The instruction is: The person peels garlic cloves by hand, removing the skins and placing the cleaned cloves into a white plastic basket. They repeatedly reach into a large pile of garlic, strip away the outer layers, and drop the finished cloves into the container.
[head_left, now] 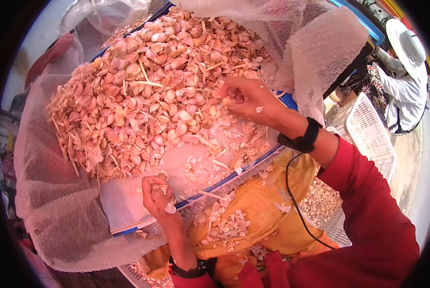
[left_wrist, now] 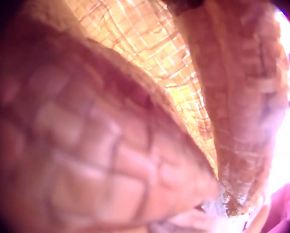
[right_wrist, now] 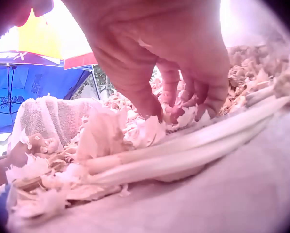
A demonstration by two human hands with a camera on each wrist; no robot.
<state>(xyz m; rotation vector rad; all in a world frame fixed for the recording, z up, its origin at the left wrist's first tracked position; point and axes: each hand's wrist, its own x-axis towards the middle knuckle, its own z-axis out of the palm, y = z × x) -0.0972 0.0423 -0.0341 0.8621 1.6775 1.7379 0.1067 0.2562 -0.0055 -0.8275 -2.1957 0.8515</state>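
Note:
A large heap of pinkish garlic cloves (head_left: 143, 96), mixed with dry skins and stalks, covers most of a white-lined tray (head_left: 123, 201). At the heap's right side, my right hand (head_left: 253, 98) bends its thumb and fingers together, pinching a garlic clove (head_left: 228, 101). In the right wrist view its fingers (right_wrist: 147, 99) point down among papery skins (right_wrist: 104, 136) beside long pale stalks (right_wrist: 193, 150). Over the tray's near edge, my left hand (head_left: 158, 199) curls round a piece of garlic (head_left: 163, 176), mostly hidden by the fingers. A skin flake (head_left: 170, 208) clings near that wrist.
Blue strips (head_left: 224, 180) edge the tray, and bubble wrap (head_left: 47, 201) drapes around it. Below lies an orange woven sack (head_left: 258, 201) strewn with skins. A cable (head_left: 291, 197) hangs from my right wrist. A white crate (head_left: 371, 132) and a person in a hat (head_left: 406, 48) are at right.

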